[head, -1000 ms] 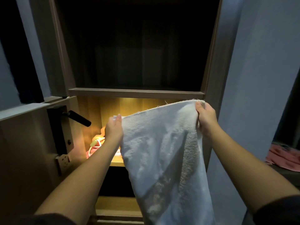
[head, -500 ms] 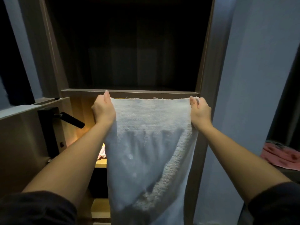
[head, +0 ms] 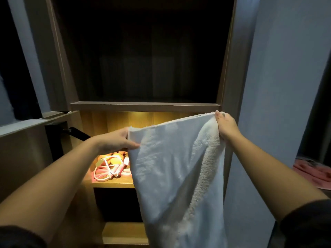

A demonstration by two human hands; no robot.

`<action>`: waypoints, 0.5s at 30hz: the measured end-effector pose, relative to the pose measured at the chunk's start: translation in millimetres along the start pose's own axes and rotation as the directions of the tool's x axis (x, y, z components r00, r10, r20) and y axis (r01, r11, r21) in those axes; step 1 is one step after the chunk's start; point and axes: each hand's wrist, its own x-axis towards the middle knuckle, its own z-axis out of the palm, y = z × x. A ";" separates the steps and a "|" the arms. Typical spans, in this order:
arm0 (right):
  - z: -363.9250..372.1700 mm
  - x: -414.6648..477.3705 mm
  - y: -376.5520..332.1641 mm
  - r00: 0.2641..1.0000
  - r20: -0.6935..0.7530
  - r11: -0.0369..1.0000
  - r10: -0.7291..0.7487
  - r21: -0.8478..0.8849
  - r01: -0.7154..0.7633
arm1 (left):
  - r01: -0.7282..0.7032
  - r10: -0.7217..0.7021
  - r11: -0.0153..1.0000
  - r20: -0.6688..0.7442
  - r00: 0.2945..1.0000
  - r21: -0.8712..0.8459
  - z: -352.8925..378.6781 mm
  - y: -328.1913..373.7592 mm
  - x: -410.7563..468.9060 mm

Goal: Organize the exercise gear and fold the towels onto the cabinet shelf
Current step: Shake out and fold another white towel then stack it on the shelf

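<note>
Towel [head: 172, 163] hangs before the lit shelf [head: 114, 184]; our left hand [head: 114, 142] and right hand [head: 226, 126] each pinch a top corner, spreading it to fold.

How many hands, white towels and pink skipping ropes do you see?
Hands: 2, left hand and right hand
White towels: 1, the white towel
Pink skipping ropes: 1, the pink skipping rope
Total: 4
</note>
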 end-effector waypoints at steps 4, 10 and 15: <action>-17.2 -0.7 3.4 0.952 0.305 0.978 -0.036 -0.184 0.096 | 0.059 0.002 0.984 -0.346 0.938 0.166 2.8 -20.8 14.0; -33.8 -6.5 17.2 0.819 0.569 0.982 0.068 -0.185 0.047 | 0.055 -0.064 0.998 -0.697 0.714 -0.035 3.8 -36.2 25.8; -16.1 -18.1 21.3 0.900 0.436 0.995 0.029 -0.103 0.018 | -0.010 -0.046 0.998 -0.804 0.594 -0.064 9.1 -32.5 31.5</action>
